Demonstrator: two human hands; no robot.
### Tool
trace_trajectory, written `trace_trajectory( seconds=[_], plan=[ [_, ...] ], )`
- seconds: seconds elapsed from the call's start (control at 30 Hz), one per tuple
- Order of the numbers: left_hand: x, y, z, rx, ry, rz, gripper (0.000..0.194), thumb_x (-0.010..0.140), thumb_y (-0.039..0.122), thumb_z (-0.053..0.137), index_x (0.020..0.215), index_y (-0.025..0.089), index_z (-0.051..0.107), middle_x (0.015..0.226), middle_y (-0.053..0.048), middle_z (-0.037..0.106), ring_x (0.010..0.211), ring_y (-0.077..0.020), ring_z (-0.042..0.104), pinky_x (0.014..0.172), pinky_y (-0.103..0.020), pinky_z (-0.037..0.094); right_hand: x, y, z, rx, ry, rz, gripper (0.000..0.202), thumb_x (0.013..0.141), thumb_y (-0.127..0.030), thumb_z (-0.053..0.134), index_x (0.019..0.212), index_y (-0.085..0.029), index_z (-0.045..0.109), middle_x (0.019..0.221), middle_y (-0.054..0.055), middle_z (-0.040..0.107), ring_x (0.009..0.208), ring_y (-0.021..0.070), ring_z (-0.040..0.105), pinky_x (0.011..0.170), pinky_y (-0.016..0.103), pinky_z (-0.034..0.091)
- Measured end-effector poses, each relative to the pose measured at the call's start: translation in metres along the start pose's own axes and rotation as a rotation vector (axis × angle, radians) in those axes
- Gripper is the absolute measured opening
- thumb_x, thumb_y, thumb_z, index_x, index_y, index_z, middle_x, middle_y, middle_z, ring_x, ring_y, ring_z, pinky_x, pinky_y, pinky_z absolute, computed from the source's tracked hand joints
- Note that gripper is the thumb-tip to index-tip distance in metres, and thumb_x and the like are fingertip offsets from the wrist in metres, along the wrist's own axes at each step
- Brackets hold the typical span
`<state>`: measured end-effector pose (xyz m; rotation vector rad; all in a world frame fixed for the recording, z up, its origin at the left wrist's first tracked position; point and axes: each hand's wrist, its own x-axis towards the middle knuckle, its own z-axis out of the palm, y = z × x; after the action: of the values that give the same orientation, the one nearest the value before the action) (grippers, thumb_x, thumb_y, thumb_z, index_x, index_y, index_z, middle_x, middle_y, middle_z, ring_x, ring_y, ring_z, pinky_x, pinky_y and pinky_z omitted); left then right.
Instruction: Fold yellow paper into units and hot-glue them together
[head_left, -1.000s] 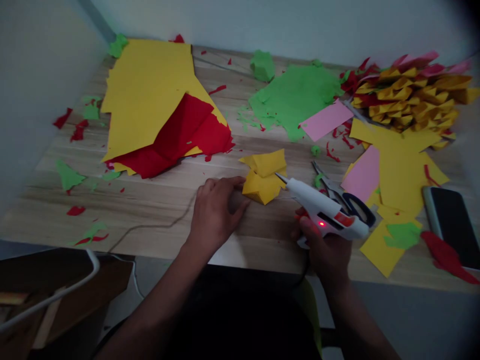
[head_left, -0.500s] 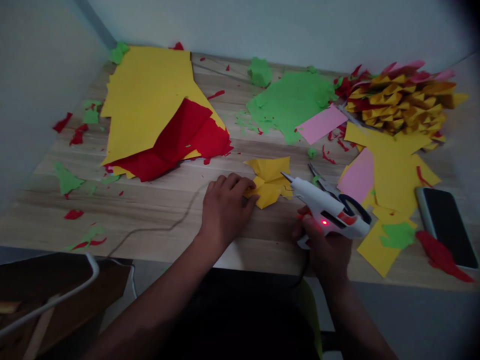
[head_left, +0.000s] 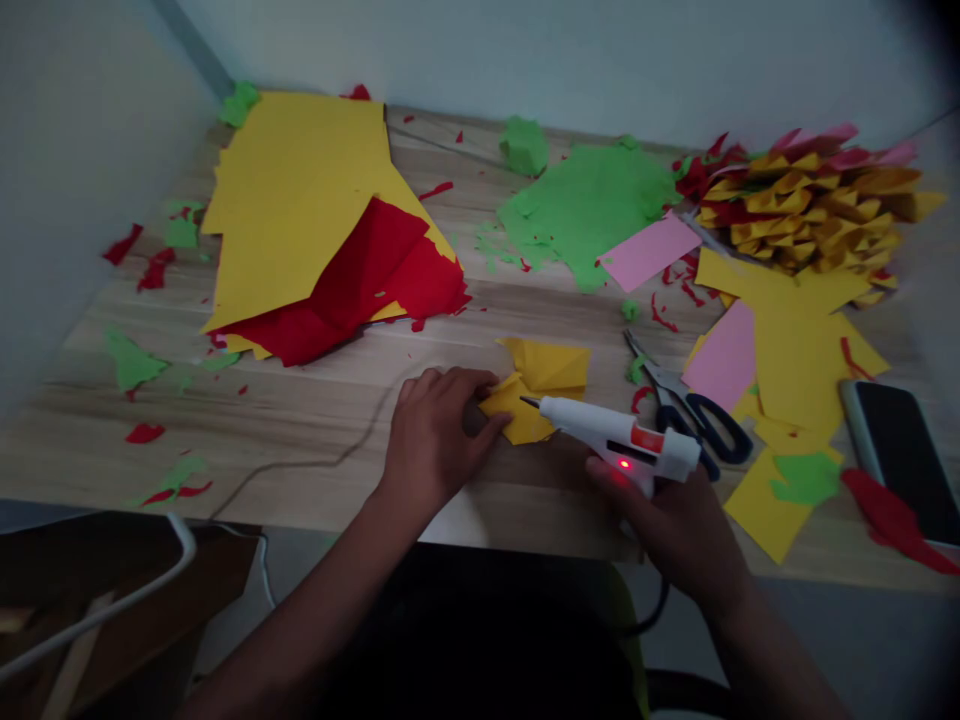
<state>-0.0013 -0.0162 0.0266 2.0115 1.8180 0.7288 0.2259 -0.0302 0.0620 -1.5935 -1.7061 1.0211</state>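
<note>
A folded yellow paper piece [head_left: 551, 368] lies on the table in front of me. Its left edge is pinched between the thumb and fingers of my left hand [head_left: 439, 430]. My right hand [head_left: 675, 520] grips a white glue gun [head_left: 600, 425] with a glowing red light. The gun points left, and its dark nozzle is over the lower part of the yellow paper; whether it touches I cannot tell. To the right of the gun lie scissors [head_left: 675, 390] with dark handles, partly hidden behind it.
Large yellow sheets [head_left: 300, 190] and crumpled red paper [head_left: 360, 280] cover the left side. Green paper [head_left: 585, 205] is at the back. A bundle of folded yellow, red and pink paper [head_left: 810, 215] stands at the right, near a phone [head_left: 907, 450]. A cord [head_left: 300, 464] crosses the table.
The glue gun has moved left and down, so its nozzle is now over the yellow paper. My left hand and the paper have shifted slightly towards me. More of the scissors shows.
</note>
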Motion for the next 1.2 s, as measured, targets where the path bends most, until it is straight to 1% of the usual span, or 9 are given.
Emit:
trace_trajectory(
  seconds=[0.07,0.2,0.3,0.4,0.53,0.63,0.77,0.93,1.2],
  plan=[
    [0.0,0.0,0.001,-0.007,0.013,-0.016,0.035,0.08,0.032,0.078,0.11,0.025,0.062,0.1,-0.002,0.074,0.091,-0.0257,0.062,0.081,-0.042,0.042,0.003,-0.002,0.0,-0.013,-0.008,-0.022,0.026,0.083,-0.046,0.07,0.094,-0.024,0.077,0.06,0.0,0.068,0.049,0.0161,0.059,0.047,0.027,0.05],
    [-0.003,-0.001,0.001,-0.018,0.013,-0.014,0.032,0.08,0.033,0.078,0.107,0.025,0.062,0.101,-0.002,0.073,0.093,-0.026,0.062,0.082,-0.042,0.042,0.007,-0.004,0.0,-0.047,-0.026,-0.048,0.025,0.082,-0.045,0.07,0.094,-0.024,0.077,0.078,0.003,0.076,0.067,0.0218,0.07,0.06,0.033,0.057],
    [-0.005,-0.002,0.0,-0.045,0.023,-0.002,0.038,0.079,0.031,0.078,0.112,0.025,0.06,0.107,-0.002,0.072,0.096,-0.0254,0.063,0.085,-0.042,0.043,0.011,-0.006,0.002,-0.058,-0.045,-0.049,0.026,0.082,-0.044,0.07,0.095,-0.023,0.077,0.081,0.004,0.077,0.071,0.0229,0.071,0.063,0.034,0.058],
    [-0.008,-0.003,-0.004,-0.107,0.034,0.036,0.041,0.08,0.027,0.076,0.117,0.024,0.058,0.115,-0.003,0.07,0.103,-0.0247,0.062,0.089,-0.041,0.043,0.013,-0.008,0.003,-0.07,-0.042,-0.049,0.025,0.082,-0.044,0.07,0.093,-0.023,0.077,0.074,0.003,0.075,0.065,0.0207,0.069,0.06,0.032,0.056],
    [-0.01,-0.004,-0.006,-0.109,-0.02,0.158,0.032,0.086,0.023,0.067,0.117,0.026,0.061,0.127,-0.003,0.066,0.113,-0.0243,0.059,0.094,-0.041,0.043,0.014,-0.012,0.002,-0.152,-0.067,-0.03,0.025,0.082,-0.043,0.067,0.088,-0.021,0.075,0.067,0.003,0.071,0.061,0.0193,0.066,0.057,0.03,0.054],
    [-0.012,-0.002,-0.004,0.022,-0.034,0.192,0.025,0.089,0.026,0.064,0.114,0.027,0.066,0.128,-0.001,0.067,0.109,-0.026,0.057,0.09,-0.044,0.043,0.011,-0.011,-0.001,-0.201,-0.092,0.03,0.029,0.082,-0.045,0.066,0.093,-0.02,0.075,0.068,0.004,0.071,0.062,0.0203,0.067,0.058,0.031,0.055],
    [-0.013,0.001,0.001,0.147,-0.012,0.212,0.02,0.093,0.031,0.06,0.11,0.026,0.069,0.126,0.0,0.069,0.104,-0.0274,0.056,0.084,-0.045,0.043,0.005,-0.003,-0.007,-0.232,-0.096,0.123,0.036,0.083,-0.05,0.066,0.1,-0.019,0.075,0.059,0.002,0.066,0.057,0.0206,0.066,0.052,0.03,0.052],
    [-0.013,0.0,0.003,0.139,0.041,0.246,0.018,0.096,0.031,0.057,0.105,0.025,0.071,0.123,0.003,0.071,0.1,-0.0249,0.057,0.082,-0.043,0.043,0.001,-0.005,-0.012,-0.317,-0.134,0.185,0.043,0.084,-0.056,0.064,0.099,-0.018,0.075,0.047,0.0,0.059,0.049,0.0201,0.061,0.045,0.028,0.046],
    [-0.013,-0.001,0.002,0.061,0.068,0.278,0.016,0.097,0.028,0.056,0.104,0.025,0.07,0.122,0.006,0.072,0.096,-0.0212,0.06,0.081,-0.04,0.045,0.006,-0.015,-0.01,-0.396,-0.181,0.151,0.044,0.083,-0.058,0.061,0.099,-0.019,0.075,0.045,0.0,0.056,0.045,0.0199,0.059,0.043,0.029,0.043]
  ],
)
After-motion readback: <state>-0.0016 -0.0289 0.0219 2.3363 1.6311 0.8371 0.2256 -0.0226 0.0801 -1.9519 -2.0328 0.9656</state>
